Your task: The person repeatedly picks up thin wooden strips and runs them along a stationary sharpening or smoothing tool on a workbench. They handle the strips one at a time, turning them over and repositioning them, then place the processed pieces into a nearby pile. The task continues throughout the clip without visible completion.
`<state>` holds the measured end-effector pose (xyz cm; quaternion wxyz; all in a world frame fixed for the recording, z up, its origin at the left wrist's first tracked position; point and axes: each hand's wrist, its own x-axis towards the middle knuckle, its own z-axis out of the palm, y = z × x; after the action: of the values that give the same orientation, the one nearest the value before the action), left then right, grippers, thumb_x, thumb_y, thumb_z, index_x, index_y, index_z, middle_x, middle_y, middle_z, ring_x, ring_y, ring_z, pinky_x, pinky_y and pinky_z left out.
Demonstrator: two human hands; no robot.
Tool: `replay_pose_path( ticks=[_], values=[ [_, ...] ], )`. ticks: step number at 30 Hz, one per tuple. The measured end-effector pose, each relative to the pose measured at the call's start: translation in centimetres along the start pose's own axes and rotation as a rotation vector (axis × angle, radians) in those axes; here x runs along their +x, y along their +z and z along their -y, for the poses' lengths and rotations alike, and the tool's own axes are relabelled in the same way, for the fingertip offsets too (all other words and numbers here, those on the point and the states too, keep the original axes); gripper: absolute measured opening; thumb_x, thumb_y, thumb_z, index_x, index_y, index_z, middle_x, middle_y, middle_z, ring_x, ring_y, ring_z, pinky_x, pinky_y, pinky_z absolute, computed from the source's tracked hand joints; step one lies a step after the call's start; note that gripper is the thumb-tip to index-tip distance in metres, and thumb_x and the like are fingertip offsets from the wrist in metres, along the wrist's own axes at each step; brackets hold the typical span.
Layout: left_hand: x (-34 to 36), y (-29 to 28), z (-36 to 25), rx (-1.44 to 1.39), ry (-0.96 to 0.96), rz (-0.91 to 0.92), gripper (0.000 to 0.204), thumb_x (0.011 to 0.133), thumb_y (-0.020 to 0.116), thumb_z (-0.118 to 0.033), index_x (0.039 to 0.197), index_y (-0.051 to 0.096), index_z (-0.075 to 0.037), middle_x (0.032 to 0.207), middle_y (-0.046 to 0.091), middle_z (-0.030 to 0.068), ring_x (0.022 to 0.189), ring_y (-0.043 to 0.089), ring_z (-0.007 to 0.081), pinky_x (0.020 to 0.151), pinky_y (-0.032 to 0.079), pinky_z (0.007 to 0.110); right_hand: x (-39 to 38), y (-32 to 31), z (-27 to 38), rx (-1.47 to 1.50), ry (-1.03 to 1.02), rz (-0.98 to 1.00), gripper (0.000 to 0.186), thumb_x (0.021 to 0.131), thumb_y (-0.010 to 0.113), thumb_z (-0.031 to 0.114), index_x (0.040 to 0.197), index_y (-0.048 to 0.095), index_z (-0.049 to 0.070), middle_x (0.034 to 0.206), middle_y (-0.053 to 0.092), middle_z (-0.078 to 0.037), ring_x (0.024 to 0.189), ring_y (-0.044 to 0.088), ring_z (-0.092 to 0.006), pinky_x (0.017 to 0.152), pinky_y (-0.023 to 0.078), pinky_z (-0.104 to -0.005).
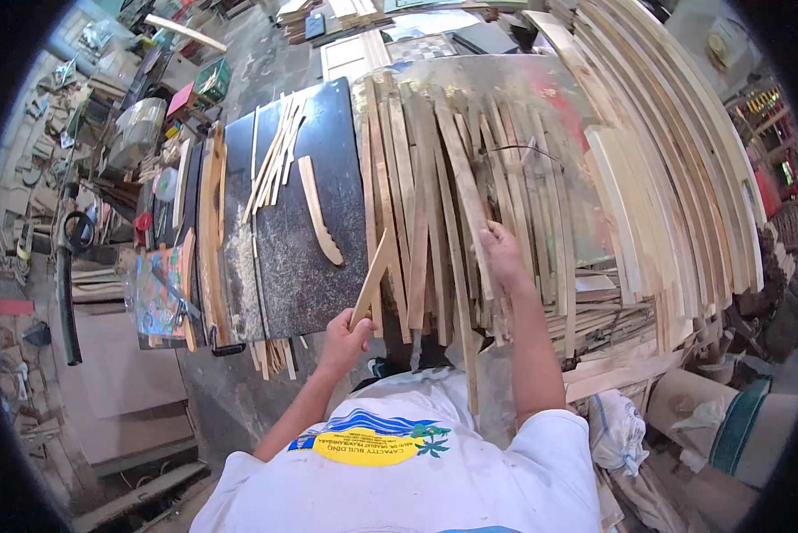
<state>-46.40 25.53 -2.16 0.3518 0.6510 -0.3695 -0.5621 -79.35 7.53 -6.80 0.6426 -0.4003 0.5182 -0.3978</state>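
My left hand [345,342] is closed round the lower end of a short, pale wooden piece [374,274] with a pointed tip, which slants up and away from me. My right hand [507,258] grips a long wooden strip [458,164] near its closer end. That strip lies over a spread of rough wooden strips [419,204], laid side by side and pointing away from me. Several of their near ends overhang toward my body. Left of the strips, a curved wooden piece [317,209] with a notched edge rests on a dark saw table [292,258].
Thin sticks [276,155] lie on the dark table's far part, with sawdust near its left edge. Long pale boards [665,151] are stacked at the right. A rolled, green-banded bundle [714,422] and white sacks [618,431] sit at lower right. Cluttered shelves line the left.
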Motion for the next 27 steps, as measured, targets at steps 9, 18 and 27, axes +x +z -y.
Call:
replay_pose_path(
  ticks=[9, 18, 27],
  values=[
    [-1.0, -0.4, 1.1, -0.05, -0.074, -0.095, 0.02, 0.104, 0.063, -0.016, 0.115, 0.064, 0.001, 0.094, 0.075, 0.008, 0.058, 0.057, 0.0066, 0.053, 0.048, 0.025, 0.2, -0.8, 0.7, -0.097, 0.084, 0.019, 0.031, 0.101, 0.068, 0.026, 0.123, 0.065, 0.003, 0.098, 0.069, -0.003, 0.073, 0.066, -0.0098, 0.064, 0.055, -0.0254],
    [-0.3, -0.3, 1.2, -0.061, -0.099, -0.052, 0.023, 0.104, 0.062, -0.015, 0.121, 0.063, 0.001, 0.097, 0.074, 0.0092, 0.063, 0.06, 0.008, 0.055, 0.052, 0.026, -1.0, 0.3, 1.7, 0.149, 0.172, 0.011, 0.032, 0.105, 0.056, 0.019, 0.131, 0.064, 0.003, 0.099, 0.072, -0.007, 0.077, 0.069, -0.0127, 0.064, 0.057, -0.0282],
    [-0.3, -1.0, 1.5, -0.081, -0.092, -0.042, 0.023, 0.106, 0.059, -0.017, 0.122, 0.064, 0.0, 0.098, 0.073, 0.0095, 0.066, 0.059, 0.008, 0.059, 0.052, 0.026, -1.9, 2.1, -0.1, -0.94, -0.177, -0.37, 0.048, 0.099, 0.066, 0.035, 0.136, 0.066, 0.004, 0.123, 0.07, -0.025, 0.112, 0.067, -0.043, 0.098, 0.052, -0.051]
  ],
)
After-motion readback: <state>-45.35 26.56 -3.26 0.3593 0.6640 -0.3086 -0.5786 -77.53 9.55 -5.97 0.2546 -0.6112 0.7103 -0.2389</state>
